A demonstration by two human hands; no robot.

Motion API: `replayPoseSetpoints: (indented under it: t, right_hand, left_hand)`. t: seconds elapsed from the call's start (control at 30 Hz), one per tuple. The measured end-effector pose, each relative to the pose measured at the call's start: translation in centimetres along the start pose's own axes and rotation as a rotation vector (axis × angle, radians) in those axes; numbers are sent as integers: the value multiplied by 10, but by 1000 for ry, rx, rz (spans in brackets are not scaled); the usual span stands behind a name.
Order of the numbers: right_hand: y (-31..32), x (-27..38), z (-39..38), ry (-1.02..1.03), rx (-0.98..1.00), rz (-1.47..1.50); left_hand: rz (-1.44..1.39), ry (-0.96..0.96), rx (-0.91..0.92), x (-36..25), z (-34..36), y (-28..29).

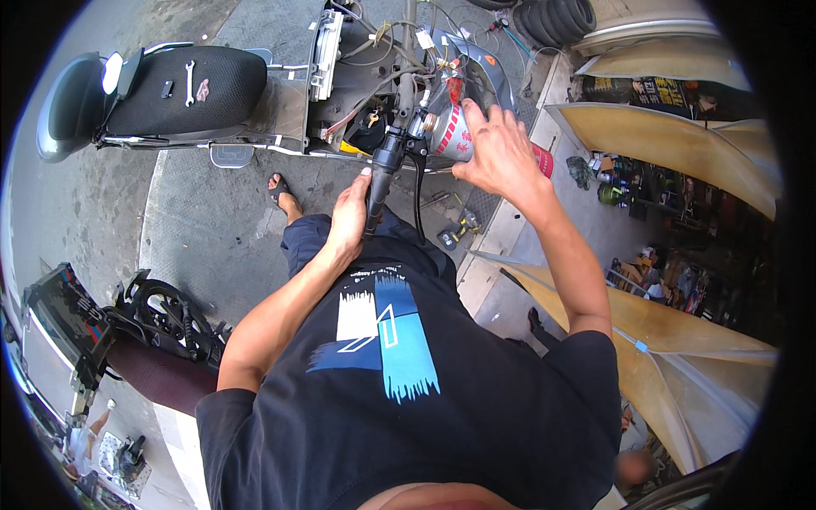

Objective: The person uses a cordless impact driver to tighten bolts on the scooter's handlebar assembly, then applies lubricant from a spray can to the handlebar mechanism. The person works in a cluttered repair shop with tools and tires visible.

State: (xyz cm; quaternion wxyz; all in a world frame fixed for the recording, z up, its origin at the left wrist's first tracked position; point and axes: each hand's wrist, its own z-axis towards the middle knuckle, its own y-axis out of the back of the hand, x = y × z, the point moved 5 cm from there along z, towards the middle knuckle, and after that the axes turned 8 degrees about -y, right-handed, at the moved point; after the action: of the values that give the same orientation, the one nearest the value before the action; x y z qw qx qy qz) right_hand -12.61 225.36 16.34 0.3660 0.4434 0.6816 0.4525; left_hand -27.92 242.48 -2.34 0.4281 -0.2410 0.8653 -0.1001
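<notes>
My left hand (348, 214) is closed at the black handlebar grip (379, 202) of a partly stripped scooter, thumb lying along it. The black brake lever (419, 191) hangs beside the grip, joined to the brake clamp at the bar. To the right, my right hand (500, 153) is closed over a red and white can (452, 138), which lies tilted with its red end (542, 160) showing past my wrist. The can's other end is close to the brake clamp; my fingers partly hide it. Exposed wires (442, 58) spread out just beyond.
On the scooter's black seat (191, 89) lie a wrench (189, 82) and small parts. A yellow and black power tool (463, 228) sits on the ground. Tyres (557, 21) are stacked at the far right, near tan curtain flaps (671, 153). Another motorbike (161, 319) stands at left.
</notes>
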Motion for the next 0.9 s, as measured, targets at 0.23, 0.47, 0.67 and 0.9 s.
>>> replayPoseSetpoints:
  t: [0.23, 0.47, 0.67, 0.9]
  right_hand:
    - [2, -1, 1, 11, -2, 0]
    - [3, -2, 3, 20, 5, -13]
    - [2, -4, 3, 23, 11, -11]
    - [4, -3, 3, 18, 27, -10]
  left_hand:
    - [6, -2, -32, -2, -4, -4]
    - [-12, 7, -28, 2, 0, -3]
    - [-3, 6, -17, 4, 3, -1]
    - [-8, 13, -27, 6, 5, 0]
